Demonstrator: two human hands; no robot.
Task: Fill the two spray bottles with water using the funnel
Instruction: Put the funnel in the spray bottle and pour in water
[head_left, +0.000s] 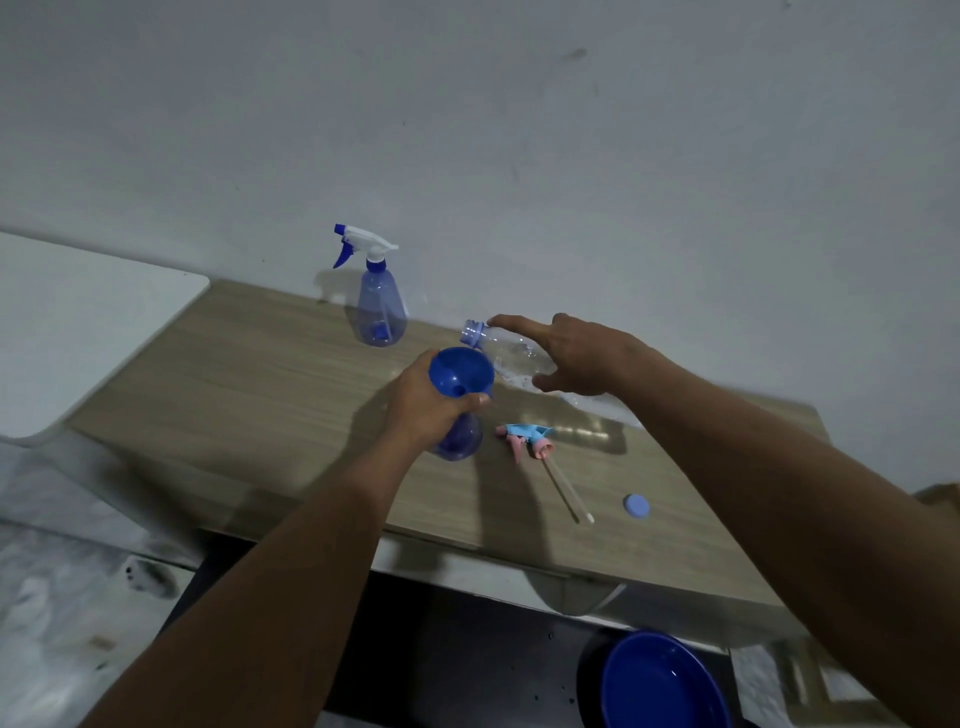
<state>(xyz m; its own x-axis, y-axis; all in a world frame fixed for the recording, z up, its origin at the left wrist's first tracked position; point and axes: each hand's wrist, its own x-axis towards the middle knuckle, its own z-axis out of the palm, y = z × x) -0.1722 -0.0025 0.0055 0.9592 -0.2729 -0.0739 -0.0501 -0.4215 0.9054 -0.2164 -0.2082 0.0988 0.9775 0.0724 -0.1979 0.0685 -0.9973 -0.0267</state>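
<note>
Head view, near to far. Below the desk's (234, 374) near edge stands a blue basin (662, 680). Close to the near edge, toward the right, lies a pale blue cap (636, 505). Beyond it lies a detached pink-and-blue spray head (524, 439), its dip tube pointing toward the near edge. At mid-desk the left hand (426, 405) curls round the neck of the open spray bottle (460, 441), in whose mouth sits the blue funnel (460, 373). The right hand (576, 358) grips a clear water bottle (514, 356), tilted almost level, its uncapped mouth just beside the funnel's far rim; flow cannot be told. At the far edge, near the wall (519, 130), the second spray bottle (379, 306) stands upright with its trigger head fitted.
</note>
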